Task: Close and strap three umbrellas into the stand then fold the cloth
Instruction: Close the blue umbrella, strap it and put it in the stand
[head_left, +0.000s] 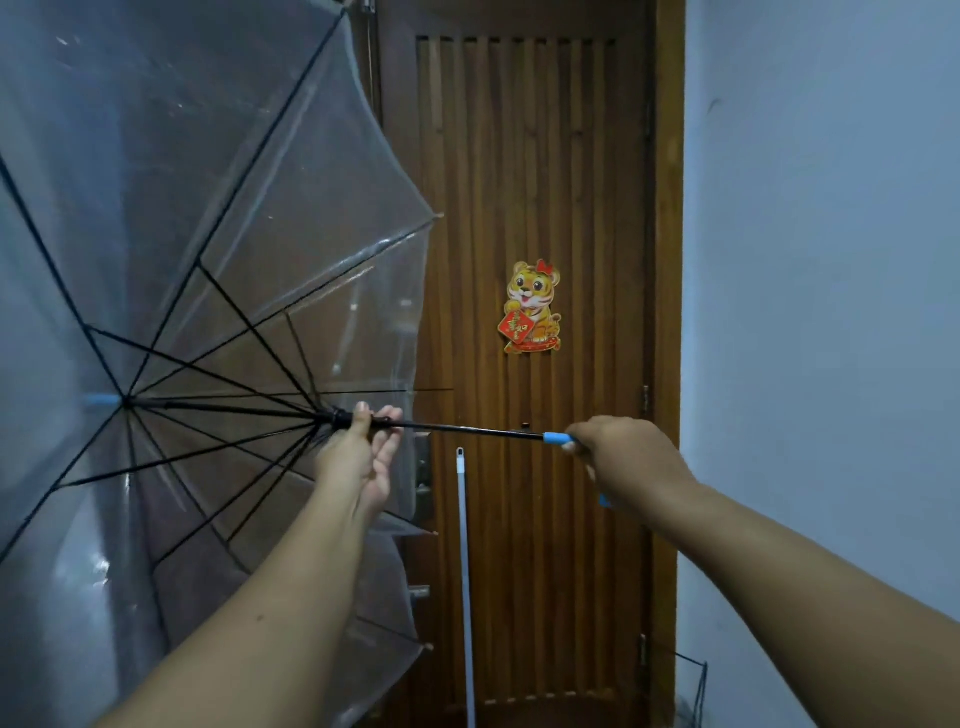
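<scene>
An open transparent umbrella (218, 218) with black ribs fills the left half of the view, held sideways with its tip pointing left. Its black shaft (467, 428) runs right to a blue hooked handle (557, 439). My left hand (361, 447) grips the shaft at the black runner where the ribs meet. My right hand (623, 457) is closed around the blue handle. A wire stand (693, 686) shows only partly at the bottom right corner. No cloth is in view.
A brown slatted wooden door (540, 182) stands straight ahead with a tiger sticker (532, 309) on it. A thin white pole (464, 571) leans against the door. A pale blue wall (831, 260) lies to the right.
</scene>
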